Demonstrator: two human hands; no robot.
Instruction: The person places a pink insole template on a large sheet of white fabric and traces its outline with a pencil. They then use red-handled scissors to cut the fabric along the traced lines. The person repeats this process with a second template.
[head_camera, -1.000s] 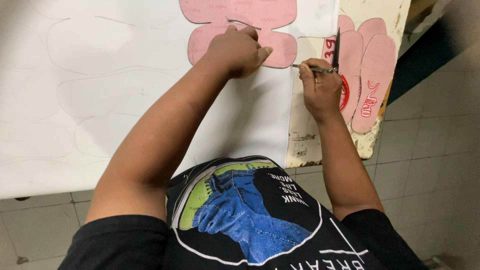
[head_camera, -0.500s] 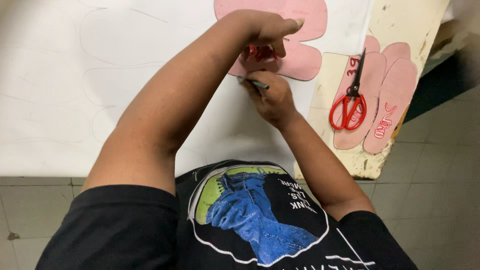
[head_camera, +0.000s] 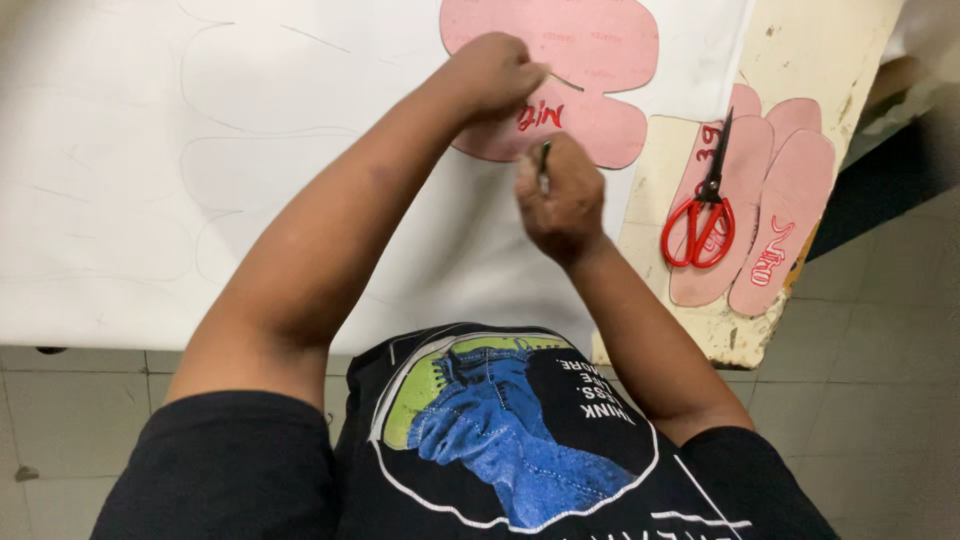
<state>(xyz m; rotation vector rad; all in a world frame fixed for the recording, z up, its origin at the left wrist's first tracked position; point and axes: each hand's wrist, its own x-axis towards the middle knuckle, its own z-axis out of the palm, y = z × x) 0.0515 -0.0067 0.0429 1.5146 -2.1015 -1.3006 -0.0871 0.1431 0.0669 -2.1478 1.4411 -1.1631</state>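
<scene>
A pink shoe-part template (head_camera: 590, 60) lies on a large white sheet (head_camera: 200, 150) marked with traced outlines. My left hand (head_camera: 490, 75) presses down on the template's lower left part. My right hand (head_camera: 560, 195) grips a thin dark pen (head_camera: 544, 160) whose tip sits at the template's lower edge. Red-handled scissors (head_camera: 705, 215) rest to the right, apart from both hands, on top of pink insole-shaped templates (head_camera: 775, 200).
A worn cream board (head_camera: 830, 60) carries the insole templates and scissors at the right end of the work surface. Below the sheet's front edge lies a pale tiled floor (head_camera: 70, 420). A dark gap (head_camera: 880, 190) runs beyond the board on the right.
My right hand left the scissors on the insole templates, moved left and now holds a pen at the pink template's edge. My left hand stays pressing on the template.
</scene>
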